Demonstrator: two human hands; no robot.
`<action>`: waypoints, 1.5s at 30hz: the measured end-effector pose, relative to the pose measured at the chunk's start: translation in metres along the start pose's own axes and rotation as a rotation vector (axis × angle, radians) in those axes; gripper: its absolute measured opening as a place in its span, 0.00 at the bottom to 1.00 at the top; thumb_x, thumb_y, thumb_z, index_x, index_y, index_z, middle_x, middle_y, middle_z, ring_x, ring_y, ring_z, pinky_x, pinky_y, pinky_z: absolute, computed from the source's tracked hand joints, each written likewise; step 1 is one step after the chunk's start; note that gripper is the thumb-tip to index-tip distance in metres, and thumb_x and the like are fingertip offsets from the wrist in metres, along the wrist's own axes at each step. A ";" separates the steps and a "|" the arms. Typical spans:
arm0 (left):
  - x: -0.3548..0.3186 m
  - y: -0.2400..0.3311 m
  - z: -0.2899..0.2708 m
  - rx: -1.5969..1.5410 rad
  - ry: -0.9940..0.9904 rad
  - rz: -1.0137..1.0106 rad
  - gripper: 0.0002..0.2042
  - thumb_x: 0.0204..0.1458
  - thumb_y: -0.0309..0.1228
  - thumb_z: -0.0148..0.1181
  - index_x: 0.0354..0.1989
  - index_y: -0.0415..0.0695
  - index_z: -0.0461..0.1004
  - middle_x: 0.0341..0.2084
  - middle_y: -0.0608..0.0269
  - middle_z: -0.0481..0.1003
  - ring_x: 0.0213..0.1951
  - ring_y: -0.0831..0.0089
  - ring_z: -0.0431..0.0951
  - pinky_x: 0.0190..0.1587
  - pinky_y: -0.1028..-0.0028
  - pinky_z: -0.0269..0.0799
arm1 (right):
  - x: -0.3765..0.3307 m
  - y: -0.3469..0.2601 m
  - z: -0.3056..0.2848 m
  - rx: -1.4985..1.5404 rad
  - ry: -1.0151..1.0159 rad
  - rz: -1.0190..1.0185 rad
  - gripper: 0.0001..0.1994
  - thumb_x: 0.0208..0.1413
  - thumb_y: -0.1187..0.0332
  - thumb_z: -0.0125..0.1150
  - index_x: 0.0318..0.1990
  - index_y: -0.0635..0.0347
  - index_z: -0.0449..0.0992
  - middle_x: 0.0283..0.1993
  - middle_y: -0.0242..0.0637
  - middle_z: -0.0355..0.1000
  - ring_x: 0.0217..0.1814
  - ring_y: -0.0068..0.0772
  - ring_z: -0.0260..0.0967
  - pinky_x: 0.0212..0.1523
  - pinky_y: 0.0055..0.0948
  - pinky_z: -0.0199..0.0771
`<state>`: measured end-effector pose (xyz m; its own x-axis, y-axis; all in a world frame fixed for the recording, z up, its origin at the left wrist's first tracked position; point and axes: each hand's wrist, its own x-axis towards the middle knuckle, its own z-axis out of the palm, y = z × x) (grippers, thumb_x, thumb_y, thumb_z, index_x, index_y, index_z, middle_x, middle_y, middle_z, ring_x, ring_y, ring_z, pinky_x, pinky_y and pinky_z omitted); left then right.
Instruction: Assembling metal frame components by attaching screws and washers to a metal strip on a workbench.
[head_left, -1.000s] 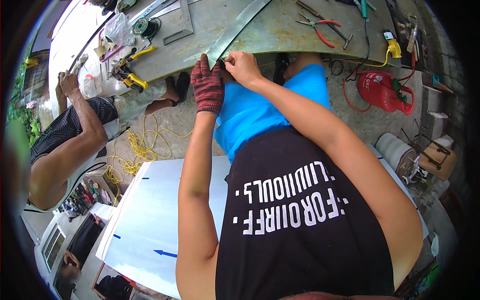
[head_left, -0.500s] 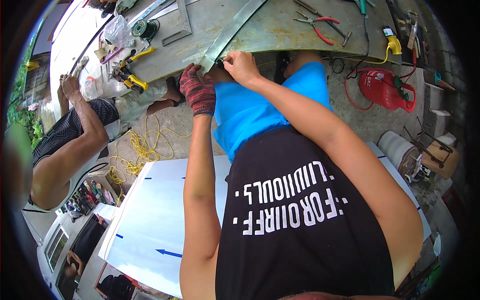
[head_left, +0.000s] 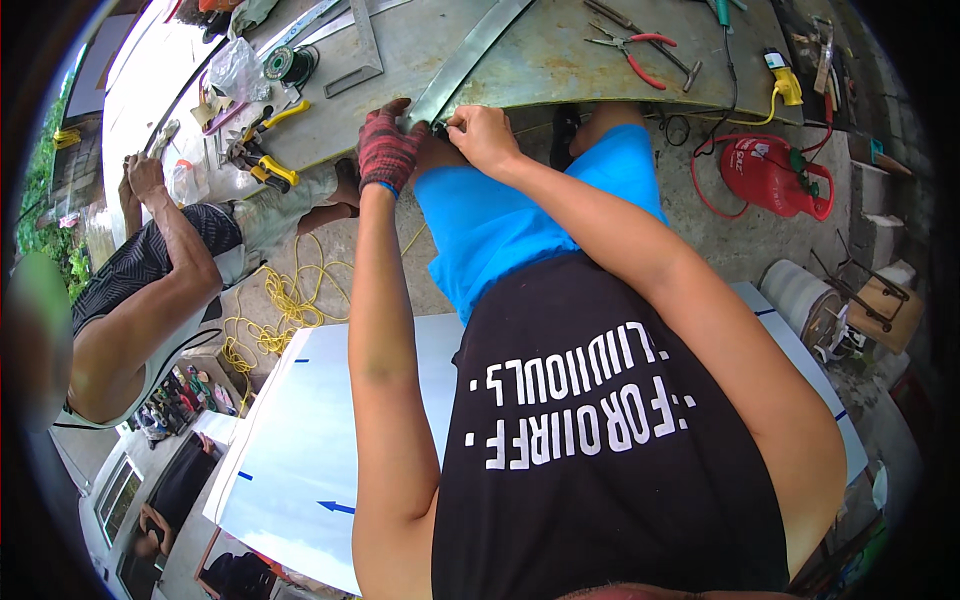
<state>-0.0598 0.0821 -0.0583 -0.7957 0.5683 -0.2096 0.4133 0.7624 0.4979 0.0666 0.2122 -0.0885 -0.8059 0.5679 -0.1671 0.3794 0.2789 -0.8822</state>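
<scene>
A long flat metal strip (head_left: 472, 62) lies slantwise across the metal-topped table (head_left: 555, 70), its near end at the front edge. My left hand (head_left: 388, 148), in a red and black knit glove, is closed on that end, thumb and fingers to either side of it. My bare right hand (head_left: 484, 136) is just right of the strip's end, its fingertips pinched together. Beside them shows a small dark thing (head_left: 440, 129), too small to name. Whether it is held or fixed to the strip is hidden.
Red-handled pliers (head_left: 640, 68) and a T-shaped tool (head_left: 690, 74) lie right on the table; yellow-handled cutters (head_left: 270, 168), a wire spool (head_left: 288, 62) and a metal square (head_left: 360, 65) lie left. A co-worker (head_left: 150, 270) stands left. A red gas cylinder (head_left: 768, 175) and yellow cord (head_left: 275, 310) are on the floor.
My left hand has shifted slightly left and turned, its fingers now spread further around the strip's end. My right hand has stayed nearly in place.
</scene>
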 end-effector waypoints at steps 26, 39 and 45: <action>-0.025 0.005 0.114 -1.771 0.034 -0.799 0.18 0.57 0.43 0.68 0.45 0.40 0.80 0.38 0.57 0.82 0.35 0.64 0.82 0.35 0.67 0.80 | 0.005 0.005 0.003 -0.035 0.020 -0.014 0.09 0.50 0.68 0.69 0.36 0.63 0.84 0.33 0.49 0.81 0.36 0.46 0.82 0.42 0.37 0.80; -0.031 -0.030 0.137 -0.682 0.085 -0.168 0.17 0.55 0.31 0.67 0.53 0.49 0.75 0.37 0.53 0.82 0.38 0.58 0.83 0.39 0.63 0.78 | -0.011 0.008 -0.020 0.083 -0.145 -0.065 0.14 0.50 0.71 0.67 0.45 0.63 0.83 0.41 0.49 0.81 0.40 0.42 0.81 0.44 0.38 0.80; -0.032 0.013 0.104 -0.836 0.010 -0.451 0.15 0.56 0.35 0.68 0.48 0.43 0.78 0.34 0.53 0.81 0.35 0.64 0.81 0.36 0.65 0.77 | -0.009 0.012 -0.016 0.072 -0.084 -0.104 0.11 0.50 0.72 0.67 0.42 0.64 0.82 0.39 0.49 0.81 0.41 0.46 0.80 0.45 0.38 0.79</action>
<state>0.0167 0.1064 -0.1322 -0.8082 0.2691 -0.5239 -0.3813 0.4389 0.8136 0.0854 0.2232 -0.0908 -0.8757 0.4709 -0.1066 0.2605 0.2747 -0.9256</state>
